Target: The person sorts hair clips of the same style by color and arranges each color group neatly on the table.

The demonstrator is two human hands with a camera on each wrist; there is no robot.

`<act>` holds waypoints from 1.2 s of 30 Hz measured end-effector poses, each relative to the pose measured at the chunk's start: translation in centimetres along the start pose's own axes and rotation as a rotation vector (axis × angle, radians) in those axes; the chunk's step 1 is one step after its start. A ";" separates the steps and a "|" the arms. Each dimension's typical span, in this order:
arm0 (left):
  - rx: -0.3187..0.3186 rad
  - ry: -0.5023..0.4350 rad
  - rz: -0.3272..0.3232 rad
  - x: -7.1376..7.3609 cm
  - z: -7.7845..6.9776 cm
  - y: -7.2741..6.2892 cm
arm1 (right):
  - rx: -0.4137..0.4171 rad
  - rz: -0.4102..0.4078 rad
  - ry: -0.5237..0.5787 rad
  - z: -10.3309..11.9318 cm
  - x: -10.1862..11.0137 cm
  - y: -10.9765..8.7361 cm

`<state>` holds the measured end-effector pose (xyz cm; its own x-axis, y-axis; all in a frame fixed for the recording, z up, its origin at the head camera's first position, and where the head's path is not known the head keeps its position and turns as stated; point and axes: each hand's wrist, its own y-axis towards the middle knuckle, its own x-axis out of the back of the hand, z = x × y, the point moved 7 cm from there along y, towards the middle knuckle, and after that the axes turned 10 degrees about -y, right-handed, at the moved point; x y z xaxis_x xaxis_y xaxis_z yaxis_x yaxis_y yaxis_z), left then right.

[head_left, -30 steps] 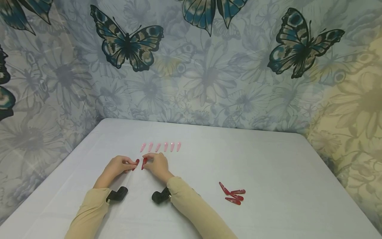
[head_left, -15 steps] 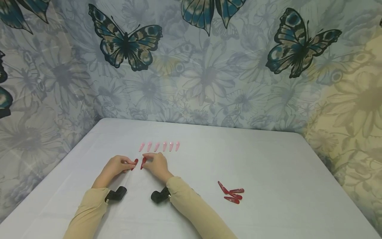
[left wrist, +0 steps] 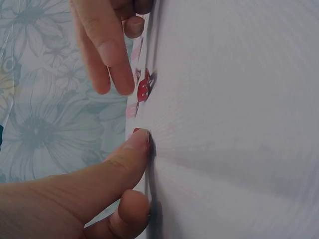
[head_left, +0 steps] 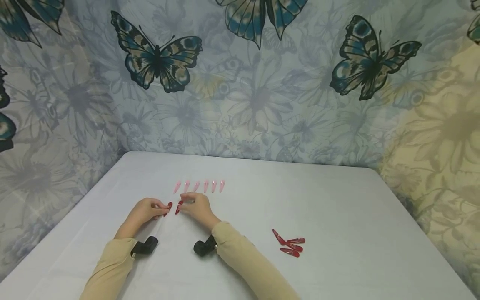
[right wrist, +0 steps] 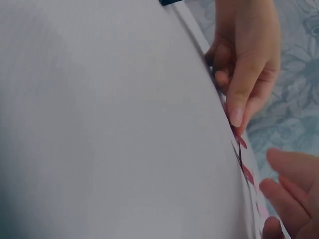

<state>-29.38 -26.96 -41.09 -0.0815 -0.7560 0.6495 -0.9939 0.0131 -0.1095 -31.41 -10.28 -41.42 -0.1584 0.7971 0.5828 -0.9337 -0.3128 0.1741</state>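
Observation:
In the head view, my left hand (head_left: 145, 209) pinches a red snap hair clip (head_left: 170, 206) on the white table, thumb and fingertips covering much of it. To its right lies a second red hair clip (head_left: 178, 208), slanted alongside the first. My right hand (head_left: 200, 209) is over this second clip with thumb and fingers apart. From the left wrist view, that clip (left wrist: 143, 88) rests on the cloth, its slots showing, just beside the right fingertips. The right wrist view shows the right hand (right wrist: 296, 191) with spread fingers beside the red clip (right wrist: 247, 174).
A row of several pink hair clips (head_left: 206, 186) lies just beyond both hands. Several more red hair clips (head_left: 294, 247) form a loose pile on the right of the white table (head_left: 337, 208). A butterfly-patterned wall covering (head_left: 258, 104) stands behind the table.
The right fingers have loosened from the second red clip and drawn slightly right, leaving it on the table. The left hand stays on its clip. The head view has shifted slightly.

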 end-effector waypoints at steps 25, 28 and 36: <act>-0.050 0.110 0.009 0.0 -1.3 -0.4 | 0.044 0.077 0.025 0.1 13.0 -3.7; -0.051 0.124 0.005 0.1 -1.4 -0.4 | 0.018 0.072 0.003 -1.1 14.8 -5.0; -0.055 0.148 0.002 -0.2 -1.1 -0.3 | 0.079 0.048 -0.106 -2.7 18.4 -7.9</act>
<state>-29.14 -26.08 -40.35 -0.0898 -0.6510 0.7538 -0.9959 0.0540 -0.0720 -27.82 8.24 -34.23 -0.1632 0.7227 0.6716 -0.8973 -0.3917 0.2035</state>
